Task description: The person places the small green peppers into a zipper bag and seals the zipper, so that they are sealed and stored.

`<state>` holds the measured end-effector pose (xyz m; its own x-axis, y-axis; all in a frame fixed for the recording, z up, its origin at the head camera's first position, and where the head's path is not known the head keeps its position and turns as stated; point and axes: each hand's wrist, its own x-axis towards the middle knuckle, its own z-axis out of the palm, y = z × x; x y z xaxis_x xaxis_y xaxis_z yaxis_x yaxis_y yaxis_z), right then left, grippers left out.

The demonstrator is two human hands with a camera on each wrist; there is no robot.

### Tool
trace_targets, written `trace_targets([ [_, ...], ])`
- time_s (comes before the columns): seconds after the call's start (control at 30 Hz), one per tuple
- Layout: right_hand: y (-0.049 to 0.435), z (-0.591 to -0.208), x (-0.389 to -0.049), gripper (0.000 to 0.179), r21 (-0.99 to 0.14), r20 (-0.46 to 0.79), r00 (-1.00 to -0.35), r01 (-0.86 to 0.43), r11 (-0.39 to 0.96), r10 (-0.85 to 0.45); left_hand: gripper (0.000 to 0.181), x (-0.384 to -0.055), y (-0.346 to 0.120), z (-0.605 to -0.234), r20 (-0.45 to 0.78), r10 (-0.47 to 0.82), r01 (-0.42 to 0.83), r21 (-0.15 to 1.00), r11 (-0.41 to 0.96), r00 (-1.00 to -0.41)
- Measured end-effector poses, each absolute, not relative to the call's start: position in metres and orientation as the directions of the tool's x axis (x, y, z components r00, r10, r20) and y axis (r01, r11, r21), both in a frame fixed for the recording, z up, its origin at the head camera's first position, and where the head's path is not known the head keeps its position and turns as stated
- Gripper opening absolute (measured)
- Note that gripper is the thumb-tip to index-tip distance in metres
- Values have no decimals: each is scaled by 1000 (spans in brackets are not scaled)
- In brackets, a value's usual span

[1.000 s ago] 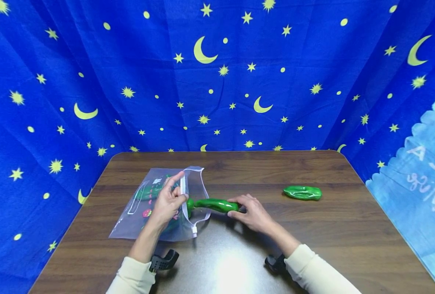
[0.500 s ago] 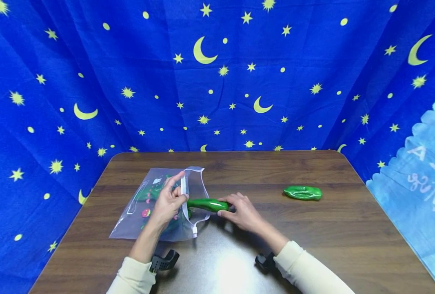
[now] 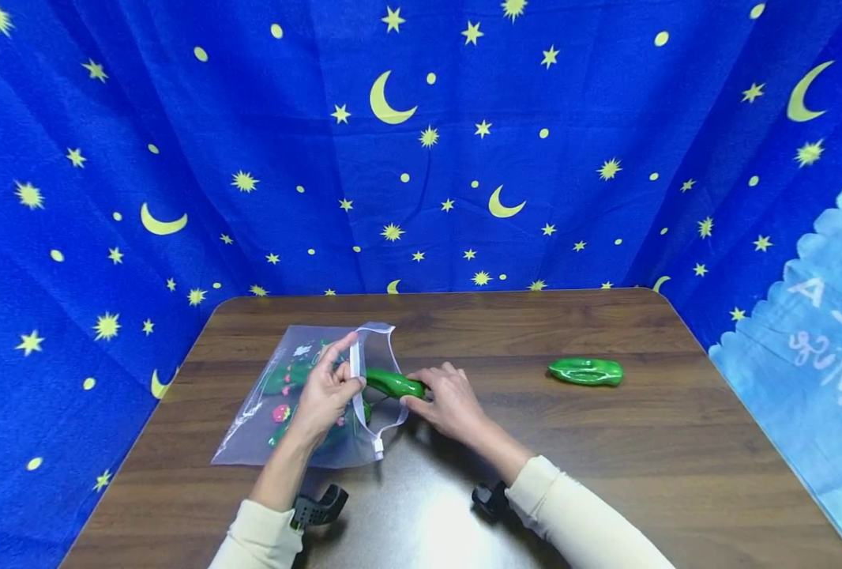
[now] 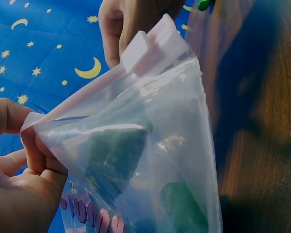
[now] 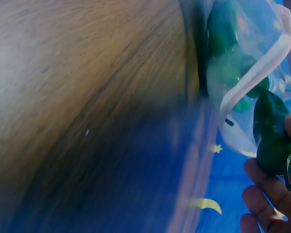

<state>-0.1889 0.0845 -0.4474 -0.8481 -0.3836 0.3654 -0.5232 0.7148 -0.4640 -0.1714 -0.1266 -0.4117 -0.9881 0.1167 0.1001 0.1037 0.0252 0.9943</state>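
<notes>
A clear zip bag (image 3: 250, 431) with a strawberry print lies on the table, its mouth held apart toward the right. My left hand (image 3: 321, 395) pinches the upper edge of that mouth between thumb and fingers. My right hand (image 3: 452, 401) grips a green pepper (image 3: 396, 384) by its thick end, and the pepper's narrow end is inside the bag's opening. Through the plastic, other green peppers (image 4: 182, 208) show in the left wrist view; the print partly hides them. In the right wrist view the fingers (image 5: 264, 187) curl under the held pepper (image 5: 271, 133).
Another green pepper (image 3: 586, 372) lies on the wooden table (image 3: 506, 332) to the right of my right hand. A white zip slider (image 3: 378, 449) sits at the bag's near corner. Blue star-and-moon cloth (image 3: 464, 158) hangs behind the table.
My right hand has moved left, carrying the green pepper farther into the bag's mouth. My left hand keeps its hold on the edge, and the lone pepper at right stays put.
</notes>
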Motion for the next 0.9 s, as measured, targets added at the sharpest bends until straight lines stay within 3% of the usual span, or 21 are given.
trace_targets([
  [0.5,63,-448,-197,40,-401,401,-850,-497,769,-341,70,-171,-124,-411,105,119,107,994,8,-987],
  [0.9,47,-452,-197,37,-265,544,-742,-596,758,-393,71,-172,-124,-412,93,116,96,995,13,-989],
])
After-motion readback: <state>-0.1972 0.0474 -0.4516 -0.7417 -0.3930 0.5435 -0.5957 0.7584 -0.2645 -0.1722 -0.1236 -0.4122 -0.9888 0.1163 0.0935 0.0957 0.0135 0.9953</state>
